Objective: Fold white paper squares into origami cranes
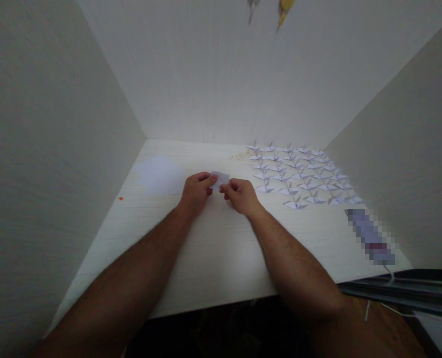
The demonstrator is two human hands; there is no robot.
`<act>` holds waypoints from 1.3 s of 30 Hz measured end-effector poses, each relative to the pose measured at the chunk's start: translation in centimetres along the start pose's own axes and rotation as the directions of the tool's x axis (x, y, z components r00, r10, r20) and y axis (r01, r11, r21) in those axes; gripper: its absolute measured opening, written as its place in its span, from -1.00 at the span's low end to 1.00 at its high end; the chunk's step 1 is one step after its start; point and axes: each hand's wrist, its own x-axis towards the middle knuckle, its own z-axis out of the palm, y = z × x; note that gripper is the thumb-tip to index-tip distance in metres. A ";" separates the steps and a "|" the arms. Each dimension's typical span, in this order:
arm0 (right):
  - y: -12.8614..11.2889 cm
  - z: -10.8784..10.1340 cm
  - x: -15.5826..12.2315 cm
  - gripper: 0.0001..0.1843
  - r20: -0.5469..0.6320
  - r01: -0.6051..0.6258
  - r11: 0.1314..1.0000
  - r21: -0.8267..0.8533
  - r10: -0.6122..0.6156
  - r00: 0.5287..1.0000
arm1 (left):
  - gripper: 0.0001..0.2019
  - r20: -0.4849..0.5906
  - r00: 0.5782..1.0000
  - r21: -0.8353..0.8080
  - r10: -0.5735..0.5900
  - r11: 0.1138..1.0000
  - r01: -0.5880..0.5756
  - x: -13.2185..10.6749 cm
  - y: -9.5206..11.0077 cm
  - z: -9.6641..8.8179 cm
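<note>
Between my two hands, above the middle of the white table (213, 258), is a small folded piece of white paper (221, 178). My left hand (198, 189) pinches its left side, thumb on top. At its lower right corner, my right hand (240, 194) grips it between thumb and curled fingers. The finer folds are too small to make out. To the right of my hands, folded paper cranes (295, 204) stand in several rows. White paper sheets (163, 175) lie on the table to the left.
Walls enclose the table at the back (206, 89) and both sides. A blurred-out device (370, 236) with a cable lies near the right edge. A small orange bit (121, 199) is at the left edge. Two pointed items, one with a yellow handle (286, 6), show at the top.
</note>
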 end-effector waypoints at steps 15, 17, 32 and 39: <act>-0.3 -0.5 0.1 -0.67 0.025 0.017 0.998 0.055 -0.018 1.000 | -0.71 0.082 0.997 -0.022 0.016 1.000 -0.014 -0.2 0.1 -0.2; -0.1 -0.6 0.1 -0.67 0.025 0.006 0.998 0.059 -0.007 1.000 | -0.72 0.098 0.995 -0.030 0.001 1.000 0.002 -0.2 0.3 -0.1; 0.6 -0.3 0.5 -0.76 -0.096 -0.020 0.967 0.253 0.046 0.994 | -0.66 0.153 0.985 0.117 0.079 0.988 -0.097 0.1 -0.4 -0.6; 1.2 -0.3 0.6 -0.75 -0.080 0.086 0.912 0.401 -0.058 0.995 | -0.80 0.120 0.990 0.059 0.076 0.995 -0.083 0.2 -0.6 -0.5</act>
